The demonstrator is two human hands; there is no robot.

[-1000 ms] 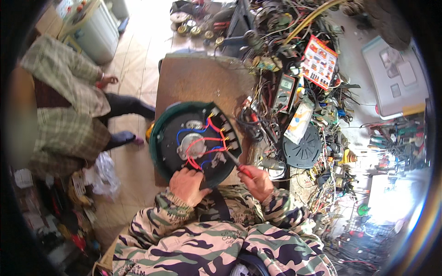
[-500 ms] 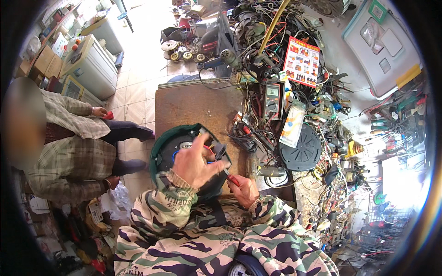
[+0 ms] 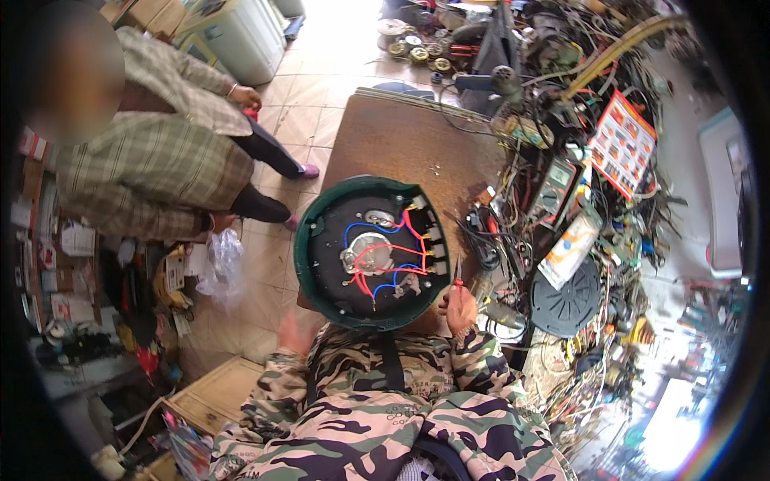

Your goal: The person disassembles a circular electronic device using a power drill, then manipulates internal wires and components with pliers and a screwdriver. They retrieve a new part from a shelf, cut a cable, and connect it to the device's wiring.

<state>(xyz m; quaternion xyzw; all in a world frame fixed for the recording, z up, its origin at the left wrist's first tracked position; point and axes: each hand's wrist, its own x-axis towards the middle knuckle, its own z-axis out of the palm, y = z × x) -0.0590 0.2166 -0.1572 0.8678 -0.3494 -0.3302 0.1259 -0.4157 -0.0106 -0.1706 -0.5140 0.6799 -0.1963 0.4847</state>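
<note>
A round green housing (image 3: 317,224) rests on the brown worktop (image 3: 393,136), its open inside showing red and blue wires, connectors along the right side and a silvery metal centre (image 3: 367,250). Just right of it, my right hand (image 3: 459,311) is closed on a red-handled screwdriver (image 3: 457,284), tip pointing up. My left hand (image 3: 296,331) is low at the left, off the housing near the worktop's front edge, its fingers smeared by motion.
Tangled cables and tools crowd the right, with a multimeter (image 3: 552,191), a leaflet (image 3: 622,144) and a black ribbed lid (image 3: 561,309). Another person (image 3: 152,160) in plaid stands at the left on the tiled floor (image 3: 309,76), near a plastic bag (image 3: 224,264).
My left hand has left the housing, dropping down-left. My right hand has pulled the screwdriver away to the housing's right. The other person appears higher in view, as the camera has shifted.
</note>
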